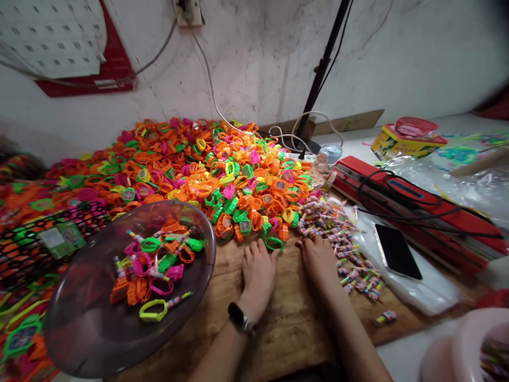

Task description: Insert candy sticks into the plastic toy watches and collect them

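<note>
My left hand (257, 276) lies flat on the wooden board (278, 323), fingers stretched out, fingertips touching a green toy watch (274, 243) at the edge of a big heap of orange, green, pink and yellow toy watches (207, 170). A black wristwatch (239, 318) is on that wrist. My right hand (319, 261) rests palm down beside it, fingers together, touching a pile of small wrapped candy sticks (338, 233). Neither hand holds anything.
A dark round bowl (95, 329) at the left holds several watches and candy sticks. A black mesh basket (35, 239) is further left. At right: a phone (396, 251) on clear plastic, a red heat sealer (417, 207) with cables, a pink tub (469, 345), a stand pole (322, 69).
</note>
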The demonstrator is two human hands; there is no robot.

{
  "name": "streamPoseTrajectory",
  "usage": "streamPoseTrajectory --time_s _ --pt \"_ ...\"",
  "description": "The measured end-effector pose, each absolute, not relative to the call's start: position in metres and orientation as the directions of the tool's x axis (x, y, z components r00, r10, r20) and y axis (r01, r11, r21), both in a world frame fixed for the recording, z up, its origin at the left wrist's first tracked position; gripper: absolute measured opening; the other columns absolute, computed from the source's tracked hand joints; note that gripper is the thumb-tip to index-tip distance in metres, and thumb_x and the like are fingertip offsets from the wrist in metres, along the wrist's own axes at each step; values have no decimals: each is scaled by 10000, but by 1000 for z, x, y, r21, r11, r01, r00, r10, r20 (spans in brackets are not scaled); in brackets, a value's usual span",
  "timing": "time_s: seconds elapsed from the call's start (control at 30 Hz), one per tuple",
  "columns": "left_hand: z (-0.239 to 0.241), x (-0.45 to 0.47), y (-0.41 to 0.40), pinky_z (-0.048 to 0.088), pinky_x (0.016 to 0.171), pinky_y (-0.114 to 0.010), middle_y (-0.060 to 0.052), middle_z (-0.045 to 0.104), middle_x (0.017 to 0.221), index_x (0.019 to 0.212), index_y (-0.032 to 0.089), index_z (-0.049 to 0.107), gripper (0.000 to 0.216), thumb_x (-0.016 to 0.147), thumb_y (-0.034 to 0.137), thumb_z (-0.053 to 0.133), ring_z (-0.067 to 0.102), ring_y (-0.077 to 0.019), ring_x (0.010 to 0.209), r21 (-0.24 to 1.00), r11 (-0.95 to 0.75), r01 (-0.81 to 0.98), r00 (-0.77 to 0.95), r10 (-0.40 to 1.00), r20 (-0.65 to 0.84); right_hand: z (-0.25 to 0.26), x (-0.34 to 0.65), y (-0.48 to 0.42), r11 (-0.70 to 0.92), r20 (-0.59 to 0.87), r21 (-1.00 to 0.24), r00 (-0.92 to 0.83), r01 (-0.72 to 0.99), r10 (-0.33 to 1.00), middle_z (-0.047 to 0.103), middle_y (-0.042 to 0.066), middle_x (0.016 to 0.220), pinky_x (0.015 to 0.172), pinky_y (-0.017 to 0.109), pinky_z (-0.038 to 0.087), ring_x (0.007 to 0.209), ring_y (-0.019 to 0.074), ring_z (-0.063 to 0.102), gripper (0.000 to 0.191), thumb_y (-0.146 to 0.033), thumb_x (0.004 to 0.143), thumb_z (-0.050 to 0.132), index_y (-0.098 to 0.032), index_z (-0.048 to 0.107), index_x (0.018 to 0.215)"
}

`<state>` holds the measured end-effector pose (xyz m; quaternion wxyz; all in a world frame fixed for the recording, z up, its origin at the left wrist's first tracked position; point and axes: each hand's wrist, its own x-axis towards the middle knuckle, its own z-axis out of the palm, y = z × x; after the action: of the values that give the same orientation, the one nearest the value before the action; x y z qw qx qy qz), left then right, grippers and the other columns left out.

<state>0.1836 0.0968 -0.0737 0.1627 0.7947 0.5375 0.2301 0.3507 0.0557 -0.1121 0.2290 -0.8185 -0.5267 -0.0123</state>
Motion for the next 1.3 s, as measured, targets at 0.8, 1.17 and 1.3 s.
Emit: streamPoseTrajectory --time_s 0.8,1.17,1.3 --pt "-55 122 102 492 953 -411 -139 590 1225 779 174 716 193 730 358 745 570 -272 1165 993 -74 90 473 881 22 -66 272 26 165 288 -939 425 302 858 695 88 973 690 302 558 722 152 648 281 -339 952 455 -189 543 1174" --pt "-22 105 97 496 954 -351 -77 674 1155 935 224 706 159 900 307 575 630 -212 1087 837 -487 249 705 684 189 -33 258 20 194 384 -789 222 583 896 692 58 855 640 249 534 737 161 672 156 -259 957 440 -191 562 1026" --pt "-20 99 97 491 988 -393 -82 659 1217 944 227 689 136 901 284 574 607 -229 1151 755 -578 308 716 664 216 -33 261 17 209 410 -699 143 684 901 703 59 850 597 251 505 713 168 678 210 -270 992 373 -193 562 1044"
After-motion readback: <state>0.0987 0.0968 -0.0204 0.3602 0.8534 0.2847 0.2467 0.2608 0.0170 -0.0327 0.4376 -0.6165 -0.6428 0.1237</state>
